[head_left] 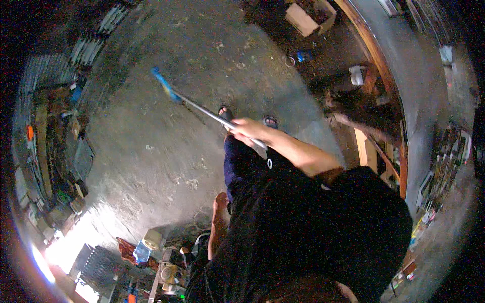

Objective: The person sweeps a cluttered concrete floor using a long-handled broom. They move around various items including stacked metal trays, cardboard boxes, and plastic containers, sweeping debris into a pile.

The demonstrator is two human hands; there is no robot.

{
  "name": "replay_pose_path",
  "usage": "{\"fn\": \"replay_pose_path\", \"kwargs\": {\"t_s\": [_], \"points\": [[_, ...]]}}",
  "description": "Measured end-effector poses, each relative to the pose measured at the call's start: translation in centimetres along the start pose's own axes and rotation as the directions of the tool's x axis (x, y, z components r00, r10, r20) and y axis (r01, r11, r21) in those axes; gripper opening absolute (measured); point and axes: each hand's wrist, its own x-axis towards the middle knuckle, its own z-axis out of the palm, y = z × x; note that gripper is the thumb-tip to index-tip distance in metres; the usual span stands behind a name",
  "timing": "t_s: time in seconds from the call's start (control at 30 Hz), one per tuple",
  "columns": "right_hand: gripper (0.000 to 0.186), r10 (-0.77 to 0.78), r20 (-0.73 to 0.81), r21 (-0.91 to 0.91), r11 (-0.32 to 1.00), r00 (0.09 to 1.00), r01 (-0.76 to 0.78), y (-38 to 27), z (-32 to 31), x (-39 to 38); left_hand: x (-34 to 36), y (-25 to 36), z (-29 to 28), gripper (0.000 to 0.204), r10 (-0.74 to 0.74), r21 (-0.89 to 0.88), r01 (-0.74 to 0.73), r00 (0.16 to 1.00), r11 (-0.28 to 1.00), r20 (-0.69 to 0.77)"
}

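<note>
My right hand (246,129) is wrapped round the silver handle of a long broom (204,110), reaching across in front of my legs. The handle slants out to the far left, and its lower end passes under my wrist. Its narrow blue head (164,83) is at the floor and blurred, so the bristles do not show clearly. At my side, nearer to my body, hangs my left hand (221,201), away from the broom. Its fingers cannot be made out.
Bare concrete floor (146,141) spreads ahead and left. Corrugated sheets (85,52) and boards line the left edge. An open cardboard box (303,21) and a wooden beam (376,55) are at the right. A crate (96,267) and clutter stand near left, by bright light.
</note>
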Motion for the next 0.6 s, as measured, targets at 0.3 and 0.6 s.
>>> {"fn": "replay_pose_path", "kwargs": {"t_s": [0.3, 0.6], "points": [[0.045, -0.076, -0.052, 0.200, 0.976, 0.996, 0.085, -2.3, -9.3, 2.0, 6.1, 14.3, -12.4, 0.034, 0.180, -0.197, -0.200, 0.977, 0.960, -0.117], [0.023, 0.057, -0.717, 0.091, 0.996, 0.695, 0.012, -4.5, -4.1, -8.7, 14.2, 22.7, -12.9, 0.034, 0.241, -0.241, -0.199, 0.957, 0.950, 0.159]]}}
